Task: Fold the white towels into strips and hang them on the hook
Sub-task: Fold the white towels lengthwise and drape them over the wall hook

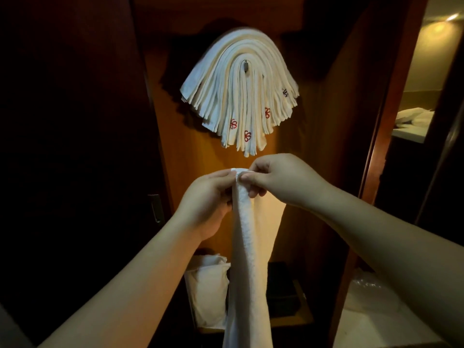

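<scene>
Towel point(247, 237) pinched by both hands

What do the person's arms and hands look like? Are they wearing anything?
Both arms are bare right to the picture's edge: no sleeves show. The left hand and right hand have no gloves, rings, watch or bracelets that can be seen. The fingernails look short and plain. The dim, warm light hides finer details.

Single head view, looking forward, slightly down, close on raised hands point(241, 189).
</scene>
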